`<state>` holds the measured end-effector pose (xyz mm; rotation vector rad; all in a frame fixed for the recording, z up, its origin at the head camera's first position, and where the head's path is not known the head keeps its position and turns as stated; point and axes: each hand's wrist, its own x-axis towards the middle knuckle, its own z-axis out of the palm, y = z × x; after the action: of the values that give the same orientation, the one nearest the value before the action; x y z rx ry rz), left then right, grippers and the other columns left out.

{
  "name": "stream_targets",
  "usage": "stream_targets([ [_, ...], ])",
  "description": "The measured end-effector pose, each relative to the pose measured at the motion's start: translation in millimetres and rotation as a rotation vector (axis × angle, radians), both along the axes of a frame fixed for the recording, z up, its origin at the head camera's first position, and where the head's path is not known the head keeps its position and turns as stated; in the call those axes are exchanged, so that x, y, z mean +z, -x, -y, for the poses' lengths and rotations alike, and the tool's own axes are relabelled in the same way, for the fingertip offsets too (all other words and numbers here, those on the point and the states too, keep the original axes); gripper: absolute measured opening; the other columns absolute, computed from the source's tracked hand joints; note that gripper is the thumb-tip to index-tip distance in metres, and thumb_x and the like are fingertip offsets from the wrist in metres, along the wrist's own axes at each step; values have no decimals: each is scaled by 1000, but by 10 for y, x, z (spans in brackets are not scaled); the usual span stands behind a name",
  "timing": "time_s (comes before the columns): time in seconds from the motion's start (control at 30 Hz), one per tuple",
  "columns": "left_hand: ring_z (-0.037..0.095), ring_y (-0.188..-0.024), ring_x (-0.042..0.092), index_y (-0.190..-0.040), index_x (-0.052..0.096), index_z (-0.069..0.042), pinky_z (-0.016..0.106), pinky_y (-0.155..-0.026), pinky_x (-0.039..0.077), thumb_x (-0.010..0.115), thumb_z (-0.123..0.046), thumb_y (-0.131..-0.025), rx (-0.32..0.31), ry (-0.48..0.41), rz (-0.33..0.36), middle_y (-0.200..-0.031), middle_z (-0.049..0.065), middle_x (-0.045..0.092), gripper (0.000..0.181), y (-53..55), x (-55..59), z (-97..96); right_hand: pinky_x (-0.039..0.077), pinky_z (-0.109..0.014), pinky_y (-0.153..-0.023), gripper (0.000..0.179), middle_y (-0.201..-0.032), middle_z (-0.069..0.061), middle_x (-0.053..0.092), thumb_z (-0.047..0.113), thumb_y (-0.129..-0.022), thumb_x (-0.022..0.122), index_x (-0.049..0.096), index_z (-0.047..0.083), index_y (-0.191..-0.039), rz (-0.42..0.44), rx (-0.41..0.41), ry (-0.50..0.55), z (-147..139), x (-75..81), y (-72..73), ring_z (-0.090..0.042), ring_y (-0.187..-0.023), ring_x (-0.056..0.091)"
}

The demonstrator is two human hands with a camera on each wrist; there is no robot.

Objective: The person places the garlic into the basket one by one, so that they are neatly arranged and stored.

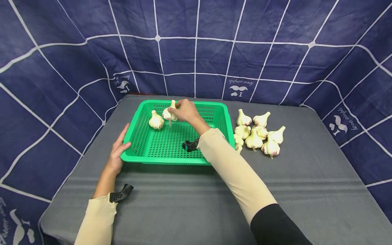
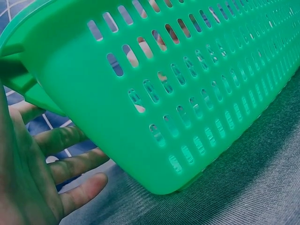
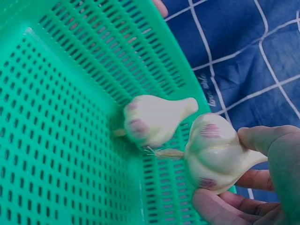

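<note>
Right hand (image 1: pixel 186 111) pinching a garlic bulb (image 3: pixel 214 152) over a green plastic basket (image 1: pixel 168 159)
Cream-white, purple-streaked, wispy-rooted, it hangs beside a second bulb (image 3: pixel 154 121) inside; the left hand (image 1: pixel 117 154), fingers extended, touches the basket.

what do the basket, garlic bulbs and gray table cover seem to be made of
Basket: likely molded plastic, slightly glossy, with regular slots. Garlic bulbs: possibly imitation, plastic or foam, given the smooth sheen and printed-looking purple patches. Gray table cover: apparently matte woven cloth, with fine ribbing.
</note>
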<state>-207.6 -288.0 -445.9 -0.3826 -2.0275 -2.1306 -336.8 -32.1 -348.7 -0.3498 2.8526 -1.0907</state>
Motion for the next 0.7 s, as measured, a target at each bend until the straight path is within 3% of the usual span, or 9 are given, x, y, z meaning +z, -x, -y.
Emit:
stream_targets([
  [0.1,10,-124,41,-157,24,-5,17,-99,34,37,-1,-92,1,-4,-4,-158,15,24,67,-8,-17,-3,44,-25,-59,32,-76,4,66,43,-93,65,74,13,-93,-5,-12,-1,66,-49,-2,-11,-66,57],
  [0.2,10,-126,39,-157,23,-4,17,-100,32,37,-1,-91,-8,-6,-9,-159,18,22,67,-6,-26,-4,34,-23,-50,36,-57,6,49,42,-93,65,62,13,-70,-3,-31,-6,98,-94,5,-8,-51,42],
  [0.27,10,-131,35,-156,23,-2,17,-103,29,38,0,-91,-7,4,-21,-160,19,19,67,1,-31,-1,33,-22,-47,41,-51,7,44,40,-93,65,56,14,-63,8,-44,-20,106,-126,10,-6,-45,40],
  [0.47,11,-134,32,-155,24,0,17,-105,26,38,1,-89,-4,17,-39,-160,20,18,67,28,-35,16,42,-22,-49,40,-52,5,53,39,-92,66,56,14,-62,8,-47,-61,120,-211,50,-7,-48,53],
  [0.7,13,-144,19,-154,25,2,25,-113,12,39,2,-88,18,62,-70,-161,20,17,68,47,-22,38,32,-23,-44,51,-48,7,38,43,-91,69,43,16,-56,46,-100,-118,164,-289,111,-7,-42,34],
])
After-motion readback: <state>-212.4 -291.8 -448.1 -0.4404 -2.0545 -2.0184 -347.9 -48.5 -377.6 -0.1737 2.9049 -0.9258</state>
